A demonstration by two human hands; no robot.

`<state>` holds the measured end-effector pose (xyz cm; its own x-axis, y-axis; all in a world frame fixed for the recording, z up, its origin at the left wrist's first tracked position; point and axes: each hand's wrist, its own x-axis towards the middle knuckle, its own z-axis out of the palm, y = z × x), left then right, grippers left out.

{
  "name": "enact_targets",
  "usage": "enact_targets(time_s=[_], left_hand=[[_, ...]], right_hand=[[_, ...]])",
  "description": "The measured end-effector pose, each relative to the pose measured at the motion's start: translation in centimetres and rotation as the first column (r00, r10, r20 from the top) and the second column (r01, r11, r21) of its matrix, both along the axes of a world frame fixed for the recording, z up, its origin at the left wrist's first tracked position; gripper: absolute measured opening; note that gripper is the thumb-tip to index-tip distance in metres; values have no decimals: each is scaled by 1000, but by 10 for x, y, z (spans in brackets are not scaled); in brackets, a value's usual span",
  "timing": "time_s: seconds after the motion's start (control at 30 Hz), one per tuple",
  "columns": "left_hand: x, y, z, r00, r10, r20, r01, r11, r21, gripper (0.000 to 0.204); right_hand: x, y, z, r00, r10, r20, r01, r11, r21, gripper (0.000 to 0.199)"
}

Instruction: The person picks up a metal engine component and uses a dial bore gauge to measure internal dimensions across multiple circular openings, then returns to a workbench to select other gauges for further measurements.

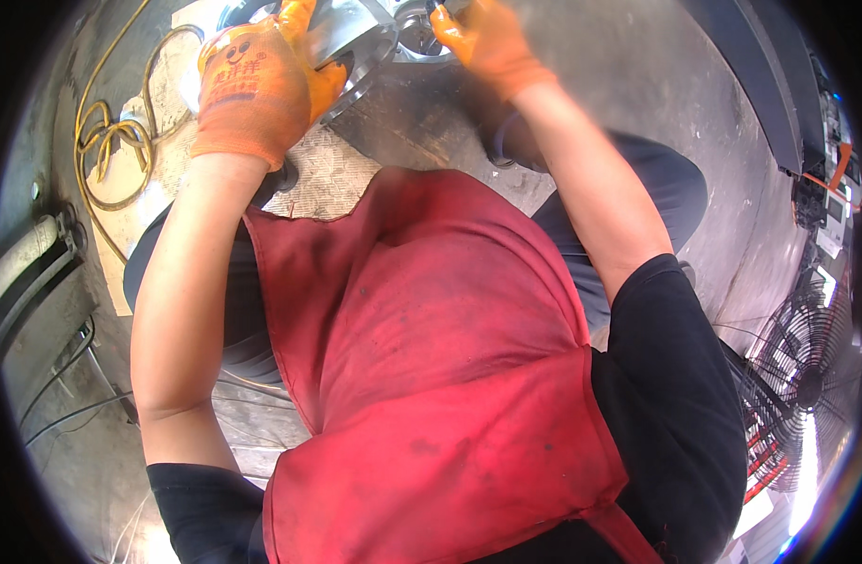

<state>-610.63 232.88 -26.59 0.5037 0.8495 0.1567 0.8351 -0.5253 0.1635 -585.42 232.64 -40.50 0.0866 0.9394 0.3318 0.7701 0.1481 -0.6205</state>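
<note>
My left hand [262, 85], in an orange rubber-coated glove with a printed face, is closed on the edge of a shiny metal part [356, 33], thumb to the right. The part is bright and curved, and the upper edge of the picture cuts it off. To its right lies a round metal fitting [419, 36] with a dark centre. Beside that fitting is my right hand [487, 47], also orange-gloved and slightly blurred. Its fingers are closed around a small dark thing [434, 6], mostly hidden and cut off by the frame, so I cannot tell its kind.
A yellow hose [116, 155] lies coiled at the left over cardboard [121, 221]. My red apron [431, 320] fills the middle, between my bent knees. A black wire-caged fan [807, 385] stands at the right, below a dark panel [755, 75].
</note>
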Motion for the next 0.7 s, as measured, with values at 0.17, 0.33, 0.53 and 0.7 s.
enact_targets(time_s=[0.17, 0.33, 0.53, 0.7], left_hand=[[5, -4, 5, 1000, -4, 2, 4, 1000, 31, 70], [-7, 5, -14, 998, 55, -26, -56, 997, -60, 57], [-10, 8, -14, 998, 25, -57, -31, 993, -118, 57], [-14, 2, -2, 995, -8, -102, -8, 989, -150, 67]], right_hand=[[-2, -1, 5, 999, 1, -37, -2, 1000, -26, 43], [2, 1, 7, 995, 77, -58, -84, 987, -134, 39], [13, 13, 29, 1000, 13, 28, -13, 1000, 8, 33], [15, 7, 77, 996, 91, 26, -93, 992, 86, 24]])
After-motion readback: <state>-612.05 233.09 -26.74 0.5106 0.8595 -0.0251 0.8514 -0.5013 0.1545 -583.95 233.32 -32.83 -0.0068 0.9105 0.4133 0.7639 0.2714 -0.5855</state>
